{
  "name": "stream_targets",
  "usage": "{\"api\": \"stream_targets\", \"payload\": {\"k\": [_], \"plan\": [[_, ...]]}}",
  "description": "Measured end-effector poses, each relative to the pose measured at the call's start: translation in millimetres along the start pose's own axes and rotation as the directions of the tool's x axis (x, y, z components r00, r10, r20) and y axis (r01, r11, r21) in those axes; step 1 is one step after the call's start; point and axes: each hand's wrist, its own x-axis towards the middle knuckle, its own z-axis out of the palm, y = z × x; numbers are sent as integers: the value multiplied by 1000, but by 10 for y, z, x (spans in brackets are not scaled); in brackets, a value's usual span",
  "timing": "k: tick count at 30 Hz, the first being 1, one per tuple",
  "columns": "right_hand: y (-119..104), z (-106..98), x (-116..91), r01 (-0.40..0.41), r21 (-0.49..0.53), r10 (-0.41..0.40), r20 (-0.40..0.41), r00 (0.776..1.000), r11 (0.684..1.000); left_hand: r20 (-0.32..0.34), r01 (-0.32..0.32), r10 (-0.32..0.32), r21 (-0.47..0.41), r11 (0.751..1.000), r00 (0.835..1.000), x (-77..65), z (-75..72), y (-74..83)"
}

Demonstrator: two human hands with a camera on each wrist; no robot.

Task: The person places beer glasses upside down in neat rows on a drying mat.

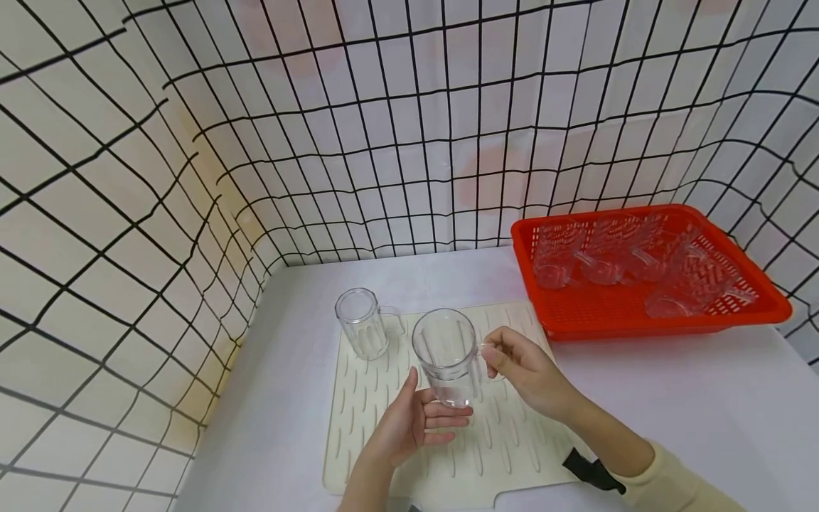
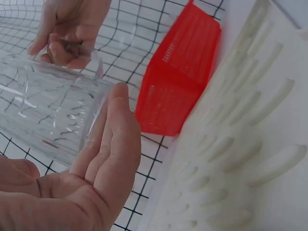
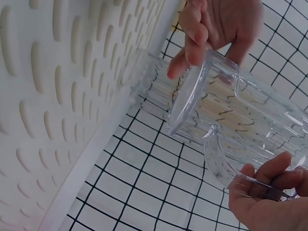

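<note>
With the right hand point(image 1: 521, 373) we are pinching the handle point(image 3: 219, 161) of a clear mug point(image 1: 444, 348) between thumb and curled fingers, while the left hand point(image 1: 409, 430) is lying open, its straight fingers reaching under the mug's base and seemingly touching its edge. The mug is hanging between our two hands, mouth up, clear of the ribbed mat point(image 1: 518, 448) below them. Just ahead of the left hand a second mug point(image 1: 362, 323) is standing on the mat's far corner, its handle pointing toward the held one. Beyond the right hand and farther right, a red basket point(image 1: 640, 328) is holding more clear glassware point(image 1: 684, 284), and past everything a black wire grid point(image 1: 448, 171) is rising. We are judging that the smooth handle could be slipping or twisting if the pinch loosens, since the flat left fingers are not wrapping the body; a careless swing leftward could also be knocking the standing mug. We are struggling to tell whether the clear band low in the held mug is thick glass or liquid. Our right fingers are covering part of the handle, the left forearm is running out of the head view, and the basket's overlapping glassware is defying a sure count.
</note>
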Motion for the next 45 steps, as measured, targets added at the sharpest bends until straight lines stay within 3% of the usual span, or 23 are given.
{"api": "stream_targets", "payload": {"k": [6,11,17,20,24,31,37,45], "plan": [[15,21,-65,-31,-61,34,52,998,998,-45,-21,21,-4,1000,999,22,18,-1],[6,15,-104,3,-157,14,109,994,988,-77,-60,59,-13,998,995,32,-2,-16],[33,-5,-129,68,-182,-27,215,976,981,-149,-84,94,75,994,984,28,-51,-10],[38,-6,-136,104,-170,-59,252,966,980,-122,-71,84,106,992,989,23,-84,7],[52,-7,-139,127,-177,-73,285,956,976,-135,-65,84,142,988,987,14,-117,33],[72,-6,-153,119,-273,-13,360,933,955,-146,-78,93,102,992,985,32,-151,73],[66,-11,-167,195,-319,-45,423,905,927,-134,-71,85,105,992,987,12,-150,101],[-15,-39,-173,275,-383,-75,462,884,882,-151,-172,194,147,974,969,-18,-124,158]]}}
